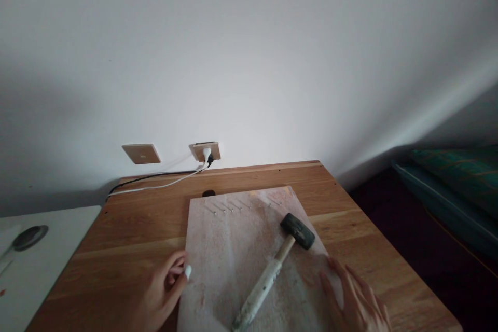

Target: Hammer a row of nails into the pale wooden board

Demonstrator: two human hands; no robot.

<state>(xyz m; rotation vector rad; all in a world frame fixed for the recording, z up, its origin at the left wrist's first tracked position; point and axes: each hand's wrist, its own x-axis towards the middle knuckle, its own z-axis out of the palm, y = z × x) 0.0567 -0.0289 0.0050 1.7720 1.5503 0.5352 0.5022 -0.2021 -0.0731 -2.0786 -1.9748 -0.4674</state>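
Note:
A flat, pale, worn wooden board (221,254) lies on the wooden table. My left hand (165,285), fingers curled, holds its left edge; something white shows on the thumb tip. Around the right edge, my right hand (352,295) has its thumb on the top face and its fingers along the side. Between my hands a mallet with a black head (298,231) rests diagonally on the board, its whitish, paint-marked handle (259,290) pointing toward me. Several thin nails (232,207) lie in a row near the board's far edge.
The wooden table (128,238) stands against a white wall (249,62). White and black cables (163,184) run along its back to a wall socket (206,151). A small dark round thing (209,193) sits behind the board. A white surface (46,249) adjoins at left; dark bedding (447,207) is at right.

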